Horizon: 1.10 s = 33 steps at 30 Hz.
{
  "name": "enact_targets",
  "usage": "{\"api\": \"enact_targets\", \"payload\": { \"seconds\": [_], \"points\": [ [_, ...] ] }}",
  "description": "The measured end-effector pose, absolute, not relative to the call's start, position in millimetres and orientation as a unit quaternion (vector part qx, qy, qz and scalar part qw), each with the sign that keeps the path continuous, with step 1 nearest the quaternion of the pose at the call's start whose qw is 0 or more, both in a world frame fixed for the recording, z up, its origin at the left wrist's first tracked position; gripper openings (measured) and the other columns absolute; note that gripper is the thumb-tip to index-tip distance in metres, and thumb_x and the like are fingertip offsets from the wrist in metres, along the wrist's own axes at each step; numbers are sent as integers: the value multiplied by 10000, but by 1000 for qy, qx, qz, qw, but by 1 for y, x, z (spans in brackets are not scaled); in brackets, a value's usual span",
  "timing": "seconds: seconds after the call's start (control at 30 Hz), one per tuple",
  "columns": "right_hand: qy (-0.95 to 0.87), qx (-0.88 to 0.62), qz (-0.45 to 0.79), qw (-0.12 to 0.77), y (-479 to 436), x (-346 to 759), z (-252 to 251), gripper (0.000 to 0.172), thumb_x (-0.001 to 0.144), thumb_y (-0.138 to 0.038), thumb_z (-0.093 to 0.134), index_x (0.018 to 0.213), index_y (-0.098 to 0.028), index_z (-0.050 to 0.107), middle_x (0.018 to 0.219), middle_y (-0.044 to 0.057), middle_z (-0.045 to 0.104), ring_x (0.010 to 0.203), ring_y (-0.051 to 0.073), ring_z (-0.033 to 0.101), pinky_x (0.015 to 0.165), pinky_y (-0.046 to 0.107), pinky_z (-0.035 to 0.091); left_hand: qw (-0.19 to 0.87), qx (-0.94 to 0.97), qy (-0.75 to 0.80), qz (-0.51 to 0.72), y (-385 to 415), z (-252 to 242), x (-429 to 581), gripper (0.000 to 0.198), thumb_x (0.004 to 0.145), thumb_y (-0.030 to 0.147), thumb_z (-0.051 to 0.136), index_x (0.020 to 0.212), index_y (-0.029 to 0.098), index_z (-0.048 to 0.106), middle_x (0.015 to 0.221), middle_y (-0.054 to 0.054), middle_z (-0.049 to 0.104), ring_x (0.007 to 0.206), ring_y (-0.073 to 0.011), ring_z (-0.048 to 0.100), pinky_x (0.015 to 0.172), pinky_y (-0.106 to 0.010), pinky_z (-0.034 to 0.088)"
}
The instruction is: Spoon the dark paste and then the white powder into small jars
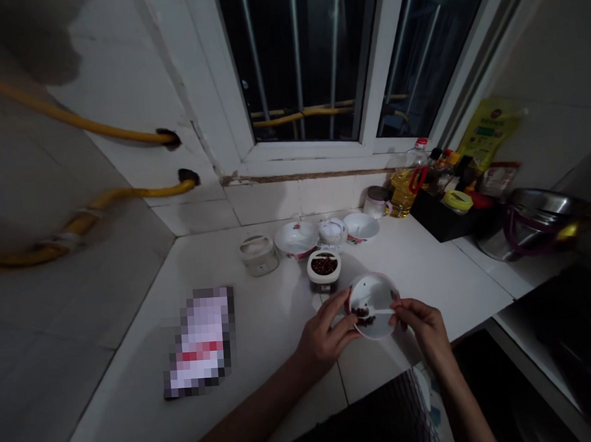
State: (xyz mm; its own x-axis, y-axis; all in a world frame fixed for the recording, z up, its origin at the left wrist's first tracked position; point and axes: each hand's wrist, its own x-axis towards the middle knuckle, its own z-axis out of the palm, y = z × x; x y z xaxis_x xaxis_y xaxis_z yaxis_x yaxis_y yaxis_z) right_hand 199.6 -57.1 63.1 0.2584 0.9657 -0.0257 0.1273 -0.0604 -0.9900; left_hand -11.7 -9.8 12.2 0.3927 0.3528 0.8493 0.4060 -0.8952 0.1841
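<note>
Left grip (326, 332): fingers closed on the left side of a white bowl (377, 288).
Right grip (426, 321): pinching the handle of a white spoon (382, 311), whose other end is in the bowl.
Bowl: above the worktop (281, 312), with dark bits (366, 322) inside (gathered by the spoon's tip).
Jar (324, 288): just beyond the bowl, holding dark reddish grains.
Farther back: a lidded canister (261, 264), two patterned bowls (296, 234), an oil bottle (404, 194).

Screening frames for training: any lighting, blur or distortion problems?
Head view throughout: dim, window panes nearly black; apparent wide-angle stretch, lower yellow pipe blurred near the left edge; item on countertop pixelated; left hand and right hand readable.
</note>
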Motion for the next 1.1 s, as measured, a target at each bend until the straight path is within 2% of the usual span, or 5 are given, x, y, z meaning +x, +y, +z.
{"api": "enact_targets", "payload": {
  "seconds": [0.17,0.4,0.77,1.1],
  "points": [
    [-438,-602,385,545,-57,205,67,281,670,-436,702,733,-162,702,554,35,662,508,140,489,535,282,429,-5,-827,-249,-503,-10,14,-13,200,923,337,535,960,150,597,1259,-189,543,1130,-265,588,886,-391,565],
    [-463,-638,328,521,-56,205,63,288,686,-440,681,746,-159,701,567,39,666,523,150,512,559,296,453,-24,-824,-264,-501,-9,14,-13,213,919,340,541,954,137,596,1233,-195,556,1116,-259,597,879,-373,564],
    [-480,-652,301,505,-57,204,59,285,710,-443,651,759,-167,705,583,39,670,543,162,541,583,306,459,-37,-822,-266,-503,-8,12,-13,204,904,343,574,994,163,603,1251,-179,561,1128,-263,593,880,-395,562],
    [-412,-586,427,552,-55,207,59,238,651,-393,729,704,-161,717,539,31,659,497,138,496,544,288,434,-48,-818,-267,-507,-8,13,-13,205,913,350,556,999,167,592,1254,-170,553,1112,-254,603,879,-382,563]
  ]
}}
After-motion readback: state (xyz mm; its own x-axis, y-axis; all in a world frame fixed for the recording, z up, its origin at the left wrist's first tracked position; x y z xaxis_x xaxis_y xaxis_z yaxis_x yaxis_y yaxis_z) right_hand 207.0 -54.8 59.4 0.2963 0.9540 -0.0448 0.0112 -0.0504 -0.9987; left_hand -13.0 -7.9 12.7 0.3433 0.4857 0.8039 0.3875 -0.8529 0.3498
